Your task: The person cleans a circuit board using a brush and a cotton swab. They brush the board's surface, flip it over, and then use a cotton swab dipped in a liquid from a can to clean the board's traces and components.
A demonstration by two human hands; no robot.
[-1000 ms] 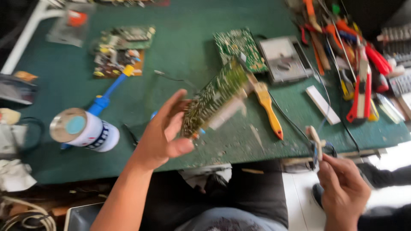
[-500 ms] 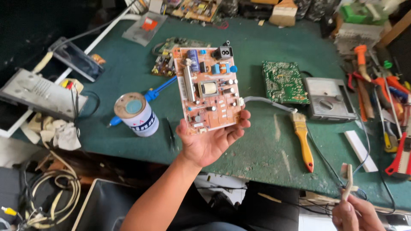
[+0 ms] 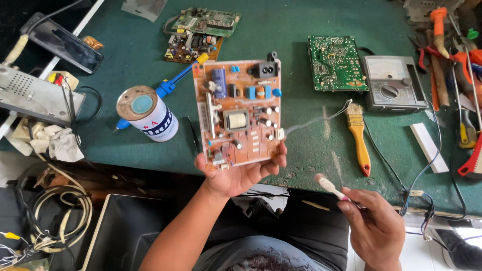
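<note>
The left hand [image 3: 236, 175] is spread palm-up under an orange circuit board [image 3: 238, 113], with the fingertips curling over the board's near edge and the thumb at its near left corner. The board is held flat, parts side up, just above the near edge of the green desk [image 3: 281, 30]. A thin pale wire runs off the board's right side toward the middle of the desk.

The right hand [image 3: 374, 226] is below the desk's near edge, closed around the handle of a small white toothbrush [image 3: 329, 186]. Its head points up and left, toward the board's near right corner, without touching it.

Left of the board, a round tin can [image 3: 148, 113] lies tilted on the desk, and a blue-handled tool [image 3: 165, 88] lies behind it. A dark pen-like tool lies between the can and the board. At the far edge sits a pile of green and brown circuit boards [image 3: 201, 32]. Right of the held board lies a green circuit board [image 3: 335, 62], and beside it a grey meter [image 3: 393, 83] with a dial. A yellow-handled paintbrush [image 3: 359, 135] lies near the desk's near edge, bristles pointing away. At the right edge is a crowd of hand tools [image 3: 452, 60] with red and orange grips, and a white bar [image 3: 428, 147] lies nearer. A grey metal box [image 3: 35, 95] and a dark phone [image 3: 63, 42] sit past the left edge, above crumpled rags and coiled cables.
</note>
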